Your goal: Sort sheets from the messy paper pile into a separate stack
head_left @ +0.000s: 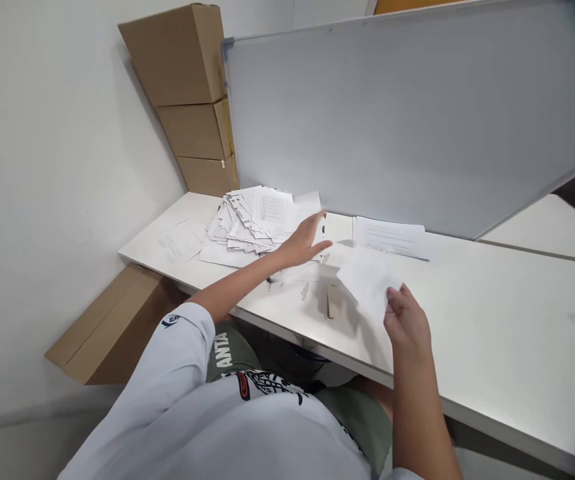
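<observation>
My right hand [406, 315] pinches the right edge of a white sheet of paper [367, 280], lifted above the table and tilted. Stretched out over the table, my left hand [305, 241] has its thumb apart from its fingers and holds nothing. It is beside a messy pile of printed papers [272, 210]. Below the sheet, a small beige box-like item [333, 302] lies on the tabletop, close to a few small scraps [305, 291] that I cannot make out. A neater stack of printed papers [391, 238] rests farther back, against the board.
The white table [507, 320] runs along a large grey-white board [407, 120]. Cardboard boxes [182, 60] are stacked at the back left corner, and another cardboard box [112, 320] is low at the left by the table's edge. Loose papers [180, 241] lie left of the pile.
</observation>
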Demonstrator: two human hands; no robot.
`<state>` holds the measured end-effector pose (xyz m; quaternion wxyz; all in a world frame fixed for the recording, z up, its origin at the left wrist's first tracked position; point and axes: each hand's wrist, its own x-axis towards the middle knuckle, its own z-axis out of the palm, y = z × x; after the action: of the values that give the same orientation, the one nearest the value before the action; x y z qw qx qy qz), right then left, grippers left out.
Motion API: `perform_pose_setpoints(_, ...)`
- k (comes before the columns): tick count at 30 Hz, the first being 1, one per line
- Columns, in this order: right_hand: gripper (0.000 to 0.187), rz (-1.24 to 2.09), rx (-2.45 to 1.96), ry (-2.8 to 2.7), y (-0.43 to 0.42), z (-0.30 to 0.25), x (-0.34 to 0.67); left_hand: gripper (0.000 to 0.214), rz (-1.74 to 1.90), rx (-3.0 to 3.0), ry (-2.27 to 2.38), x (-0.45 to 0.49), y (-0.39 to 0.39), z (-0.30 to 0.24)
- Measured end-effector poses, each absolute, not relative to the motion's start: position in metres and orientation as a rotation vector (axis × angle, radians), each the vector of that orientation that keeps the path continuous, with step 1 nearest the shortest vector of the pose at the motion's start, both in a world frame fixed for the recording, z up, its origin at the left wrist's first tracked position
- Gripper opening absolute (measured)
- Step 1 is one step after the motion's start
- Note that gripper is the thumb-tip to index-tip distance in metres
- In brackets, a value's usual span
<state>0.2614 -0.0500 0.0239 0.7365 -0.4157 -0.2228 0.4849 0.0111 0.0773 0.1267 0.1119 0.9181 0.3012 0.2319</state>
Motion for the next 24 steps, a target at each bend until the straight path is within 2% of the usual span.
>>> perform_pose_setpoints(4,0.016,0.907,-0.833,-0.308,-0.070,-0.008,0.269,0.074,0.314,2.585,1.520,-0.015,0.145,0.111)
perform_pose_setpoints(7,0.018,0.818,-0.829,-0.278,-0.078,-0.020,0.262,0.069,0.078,2.504,1.770,-0.042,0.171,0.106)
perform_pose_setpoints(9,0.024,0.785,-0.802,-0.252,-0.079,-0.021,0.254,0.061,0.063,2.546,1.753,-0.054,0.174,0.103)
perform_pose_setpoints(13,0.031,0.767,-0.753,-0.247,-0.078,-0.014,0.244,0.032,0.172,2.647,1.714,-0.062,0.162,0.095)
perform_pose_setpoints(18,0.030,0.771,-0.755,-0.257,-0.084,-0.012,0.244,0.035,0.328,2.628,1.762,-0.061,0.150,0.104)
perform_pose_setpoints(21,0.026,0.751,-0.782,-0.227,-0.084,-0.015,0.242,0.037,0.596,2.543,1.759,-0.043,0.134,0.114)
perform_pose_setpoints(24,0.028,0.719,-0.821,-0.173,-0.085,-0.014,0.234,0.028,0.901,2.411,1.406,0.002,0.094,0.115)
